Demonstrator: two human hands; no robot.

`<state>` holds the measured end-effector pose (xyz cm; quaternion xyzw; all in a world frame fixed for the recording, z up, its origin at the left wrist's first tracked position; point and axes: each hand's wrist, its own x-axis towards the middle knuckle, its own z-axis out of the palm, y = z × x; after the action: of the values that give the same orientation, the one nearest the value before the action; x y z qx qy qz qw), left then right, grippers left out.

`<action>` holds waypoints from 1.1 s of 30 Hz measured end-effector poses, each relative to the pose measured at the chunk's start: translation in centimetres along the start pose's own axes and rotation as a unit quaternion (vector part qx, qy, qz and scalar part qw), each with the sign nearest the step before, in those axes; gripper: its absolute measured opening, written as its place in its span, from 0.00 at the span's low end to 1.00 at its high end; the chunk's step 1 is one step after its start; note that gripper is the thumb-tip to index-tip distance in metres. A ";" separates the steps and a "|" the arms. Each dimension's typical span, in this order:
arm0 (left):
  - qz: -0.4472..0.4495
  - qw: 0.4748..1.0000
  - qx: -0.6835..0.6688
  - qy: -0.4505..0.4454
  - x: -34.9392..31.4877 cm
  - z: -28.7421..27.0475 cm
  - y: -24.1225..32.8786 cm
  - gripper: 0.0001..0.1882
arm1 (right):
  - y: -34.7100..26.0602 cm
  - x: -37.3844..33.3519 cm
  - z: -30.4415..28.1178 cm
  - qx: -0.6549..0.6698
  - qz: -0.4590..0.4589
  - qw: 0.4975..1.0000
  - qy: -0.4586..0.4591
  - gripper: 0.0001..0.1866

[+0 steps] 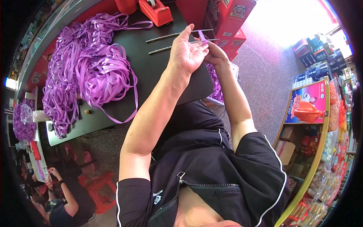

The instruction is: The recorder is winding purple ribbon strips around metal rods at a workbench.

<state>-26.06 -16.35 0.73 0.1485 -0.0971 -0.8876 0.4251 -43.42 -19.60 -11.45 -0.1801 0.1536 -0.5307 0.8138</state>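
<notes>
Two thin, twisted metal rods (160,50) lie side by side above the dark tabletop and pass by my hands. A short length of purple ribbon (202,36) spans the rods near their right ends. My left hand (186,53) is palm up over the rods, thumb raised and fingers stretched toward the ribbon. My right hand (217,55) is close beside it, fingers bent at the ribbon's lower part; its fingertips are partly hidden behind my left fingers. A large heap of purple ribbon (104,75) covers the table's left side.
A red tape dispenser (156,13) stands at the dark table's (151,72) far edge. Red boxes (228,22) are stacked beyond my right hand. Below it sits a bin (218,101) of purple ribbon. Another person (66,196) sits at lower left; a goods-filled display case (308,125) stands right.
</notes>
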 end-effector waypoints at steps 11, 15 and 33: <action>-0.005 1.000 -0.006 0.003 0.1 0.0 -0.1 0.23 | 0.2 -0.4 0.0 0.015 -0.032 0.999 0.009 0.15; -0.012 1.000 -0.008 -0.006 0.2 -0.1 -0.2 0.23 | -0.4 -0.2 -0.8 0.045 -0.027 0.997 0.060 0.10; -0.015 1.000 -0.019 -0.011 0.0 -0.1 0.0 0.22 | -3.3 -2.0 2.3 -0.124 -0.002 0.989 0.082 0.07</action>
<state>-25.99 -16.32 0.61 0.1316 -0.0825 -0.8973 0.4131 -45.84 -18.71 -7.77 -0.2358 0.2845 -0.5224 0.7685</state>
